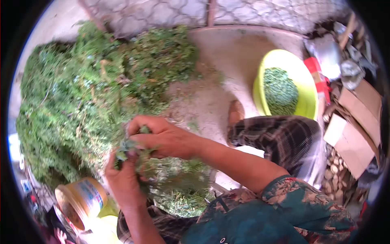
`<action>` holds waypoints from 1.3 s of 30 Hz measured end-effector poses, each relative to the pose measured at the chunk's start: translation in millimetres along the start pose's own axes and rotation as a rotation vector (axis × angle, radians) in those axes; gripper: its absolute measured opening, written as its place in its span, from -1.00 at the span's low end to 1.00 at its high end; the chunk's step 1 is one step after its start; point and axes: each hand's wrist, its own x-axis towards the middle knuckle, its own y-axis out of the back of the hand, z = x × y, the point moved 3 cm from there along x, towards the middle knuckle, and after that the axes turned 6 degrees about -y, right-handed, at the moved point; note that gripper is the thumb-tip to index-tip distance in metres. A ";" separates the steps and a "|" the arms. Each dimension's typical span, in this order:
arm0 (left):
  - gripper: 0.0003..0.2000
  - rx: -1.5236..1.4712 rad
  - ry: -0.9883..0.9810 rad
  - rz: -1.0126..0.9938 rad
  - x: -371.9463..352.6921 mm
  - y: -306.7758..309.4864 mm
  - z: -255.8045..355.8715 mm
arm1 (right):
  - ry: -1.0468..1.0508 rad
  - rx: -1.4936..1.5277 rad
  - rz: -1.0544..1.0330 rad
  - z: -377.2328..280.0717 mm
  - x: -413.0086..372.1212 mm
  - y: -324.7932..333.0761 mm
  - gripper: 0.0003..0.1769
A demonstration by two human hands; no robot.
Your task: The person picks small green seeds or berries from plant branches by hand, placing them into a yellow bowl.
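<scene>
A leafy green sprig (123,151) is pinched between both my hands. My left hand (121,174) grips it from below with the fingers bent around it. Just above, my right hand (160,136) has thumb and fingers closed on the upper part, and a bit of green shows between them. Blurred green foliage (174,177) hangs beside my left wrist. Beyond my hands lies a large heap of cut evergreen branches (77,97) dotted with small bluish-green cones. A yellow-green basin (307,87) on the right holds many small green cones (280,91).
A yellowish bucket (83,201) lies tipped at lower left, with a person's hand (61,235) below it. Cardboard (351,140), chopped wood (335,171) and a red box (319,77) crowd the right side. Loose clippings (183,201) lie between my legs.
</scene>
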 end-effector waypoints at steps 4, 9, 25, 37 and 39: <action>-0.89 0.106 -0.140 -0.124 -0.7 -2.7 0.8 | 0.320 -0.197 0.138 1.5 -9.7 2.4 -0.77; -0.87 0.475 -0.408 -0.163 -10.3 -26.3 11.8 | 0.171 -0.107 0.183 -0.2 -21.7 7.5 -0.81; -0.71 0.996 -0.155 -0.509 -2.8 -15.4 -12.0 | 0.710 0.914 0.800 79.2 -128.6 302.9 -0.86; -0.70 1.073 0.089 -0.538 10.2 -29.5 -39.7 | -0.122 -1.066 1.396 192.4 16.7 360.5 -0.78; -0.61 1.018 0.194 -0.549 14.4 -25.3 -42.2 | -0.247 -1.205 1.337 197.9 23.6 365.2 -0.79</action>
